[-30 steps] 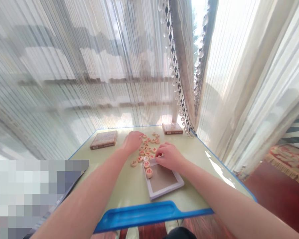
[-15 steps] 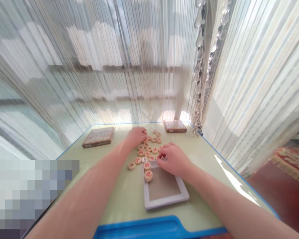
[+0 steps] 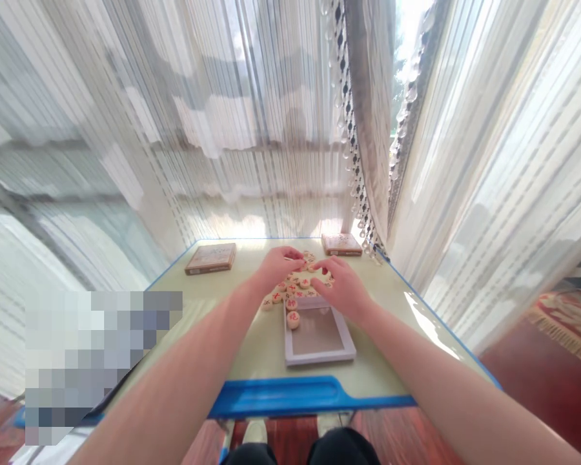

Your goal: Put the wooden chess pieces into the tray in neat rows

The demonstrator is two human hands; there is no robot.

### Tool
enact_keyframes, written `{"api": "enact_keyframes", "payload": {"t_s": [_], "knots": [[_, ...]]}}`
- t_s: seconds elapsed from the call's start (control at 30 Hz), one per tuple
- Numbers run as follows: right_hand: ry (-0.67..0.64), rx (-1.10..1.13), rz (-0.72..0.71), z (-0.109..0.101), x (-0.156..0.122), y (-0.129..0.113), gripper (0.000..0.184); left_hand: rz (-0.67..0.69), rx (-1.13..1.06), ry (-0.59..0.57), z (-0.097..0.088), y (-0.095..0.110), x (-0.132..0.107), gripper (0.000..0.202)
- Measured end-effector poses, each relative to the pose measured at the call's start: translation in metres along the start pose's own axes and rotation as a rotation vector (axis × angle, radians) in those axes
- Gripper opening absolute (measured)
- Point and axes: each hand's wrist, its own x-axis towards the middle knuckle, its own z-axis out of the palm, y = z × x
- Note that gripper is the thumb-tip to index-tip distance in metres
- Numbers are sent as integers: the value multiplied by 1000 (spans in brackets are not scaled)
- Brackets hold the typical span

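See round pieces [image 3: 305,283] (no long axis) on the bench [image 3: 261,349], mostly beyond the tray [image 3: 319,356], between left hand [image 3: 279,266] and right hand [image 3: 341,282]. Right grip, nearer the tray, spread apart; cannot tell left grip.

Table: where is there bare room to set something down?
Left: between the left box and left forearm. Right: between the right forearm and the blue table rim. The tray's middle is bare too. Crowded: between the left hand and right hand, where round pieces cluster beyond the tray.
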Motion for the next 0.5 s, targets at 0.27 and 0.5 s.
{"api": "enact_keyframes", "payload": {"t_s": [0.27, 0.5], "knots": [[43, 13, -164, -15, -4, -22, 20, 53, -312, 129, 3, 15, -65, 43], [-32, 48, -200, -20, -20, -45, 16, 64, -369, 103, 9, 13, -95, 41]]}}
